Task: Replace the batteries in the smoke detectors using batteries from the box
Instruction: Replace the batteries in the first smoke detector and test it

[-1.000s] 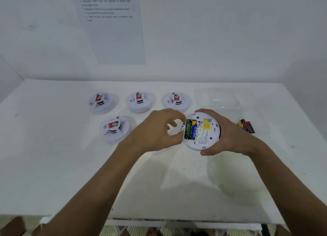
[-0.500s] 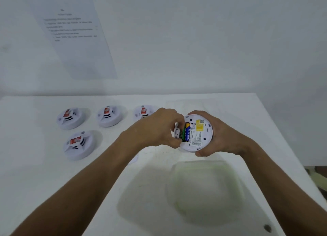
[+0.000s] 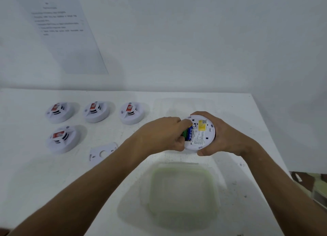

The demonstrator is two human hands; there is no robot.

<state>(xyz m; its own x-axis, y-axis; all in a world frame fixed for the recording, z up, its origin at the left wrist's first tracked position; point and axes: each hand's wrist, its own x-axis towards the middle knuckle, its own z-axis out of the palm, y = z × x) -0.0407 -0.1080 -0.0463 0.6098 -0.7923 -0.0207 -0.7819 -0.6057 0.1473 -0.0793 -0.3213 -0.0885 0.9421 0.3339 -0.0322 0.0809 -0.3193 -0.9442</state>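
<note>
My right hand (image 3: 227, 136) holds a round white smoke detector (image 3: 201, 138) back-side up, just above the table. Its back carries a yellow sticker and a printed label. In the open battery bay at its left edge lie a blue battery (image 3: 190, 132) and a green battery (image 3: 185, 132). My left hand (image 3: 162, 134) reaches in from the left, its fingertips pinched on the green battery and hiding most of it. A clear box (image 3: 177, 103) stands behind the hands; whatever is inside it is not visible.
Four more white smoke detectors sit face up at the left: three in a back row (image 3: 59, 111) (image 3: 95, 111) (image 3: 131, 112) and one in front (image 3: 62, 140). A flat white mounting plate (image 3: 103, 152) lies beside my left forearm. A clear lid with a green seal (image 3: 184, 188) rests near me. The table's right edge (image 3: 265, 129) is close.
The view has swung right and down. My left fingers moved from the detector's rim into the battery bay. My right hand keeps its hold on the detector.
</note>
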